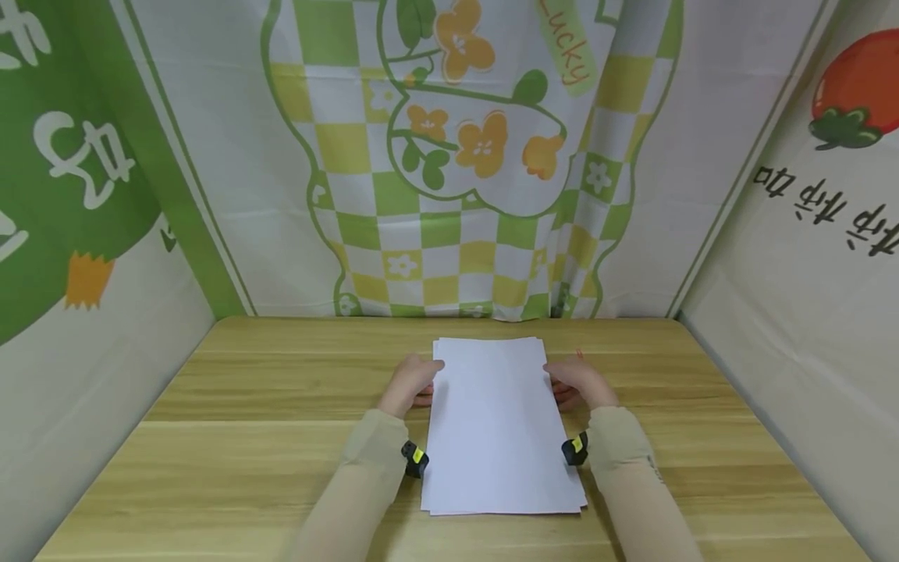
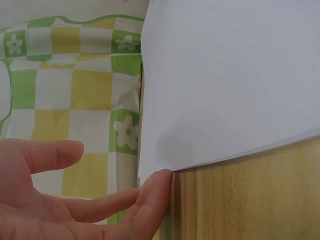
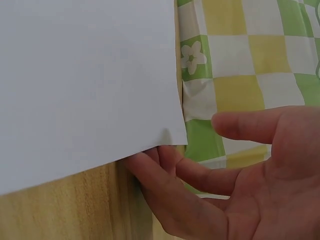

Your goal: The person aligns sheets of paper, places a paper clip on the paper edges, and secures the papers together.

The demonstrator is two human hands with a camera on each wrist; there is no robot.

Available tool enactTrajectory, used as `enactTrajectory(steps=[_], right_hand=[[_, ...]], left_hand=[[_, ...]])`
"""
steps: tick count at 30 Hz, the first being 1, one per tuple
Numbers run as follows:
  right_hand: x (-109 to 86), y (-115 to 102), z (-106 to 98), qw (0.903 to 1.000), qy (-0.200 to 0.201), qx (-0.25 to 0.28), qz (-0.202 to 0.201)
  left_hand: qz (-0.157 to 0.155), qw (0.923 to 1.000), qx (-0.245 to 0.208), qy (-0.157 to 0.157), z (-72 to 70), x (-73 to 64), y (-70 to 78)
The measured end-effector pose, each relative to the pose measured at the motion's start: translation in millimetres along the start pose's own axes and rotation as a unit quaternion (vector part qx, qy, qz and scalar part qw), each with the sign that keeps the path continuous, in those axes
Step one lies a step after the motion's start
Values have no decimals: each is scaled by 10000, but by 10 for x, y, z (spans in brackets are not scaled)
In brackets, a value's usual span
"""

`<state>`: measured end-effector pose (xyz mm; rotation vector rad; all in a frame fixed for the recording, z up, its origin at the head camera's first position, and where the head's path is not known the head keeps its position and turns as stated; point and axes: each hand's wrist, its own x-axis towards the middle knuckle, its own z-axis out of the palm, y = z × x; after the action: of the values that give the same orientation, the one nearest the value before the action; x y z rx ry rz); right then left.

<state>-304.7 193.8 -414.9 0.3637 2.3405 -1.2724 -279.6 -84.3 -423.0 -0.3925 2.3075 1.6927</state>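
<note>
A stack of white paper sheets (image 1: 495, 429) lies lengthwise on the wooden table, its sheets slightly out of line at the corners. Beside the stack's left edge is my left hand (image 1: 410, 381); in the left wrist view its fingertips (image 2: 159, 182) touch the edge near a corner, with the thumb held apart. My right hand (image 1: 579, 381) is at the opposite edge. There, in the right wrist view, some fingertips are hidden under the paper (image 3: 90, 90), while the thumb (image 3: 242, 125) stands off from it.
The wooden table (image 1: 267, 460) ends at a curtain (image 1: 449, 234) with green and yellow checks. Printed cloth walls stand at the left and right. A small red mark (image 1: 579, 353) shows just beyond my right hand. Each wrist carries a black camera (image 1: 414, 459).
</note>
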Motion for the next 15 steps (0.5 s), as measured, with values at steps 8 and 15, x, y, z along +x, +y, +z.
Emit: enactTrajectory(steps=[8,15], right_hand=[[-7,22,-4,9999,-79,84,-60],[-17,20,-21,9998,-145,121,-102]], left_hand=[[-159,9998,-139,-4,-3,10,2],[-160,9997,-160,84,6,47,0]])
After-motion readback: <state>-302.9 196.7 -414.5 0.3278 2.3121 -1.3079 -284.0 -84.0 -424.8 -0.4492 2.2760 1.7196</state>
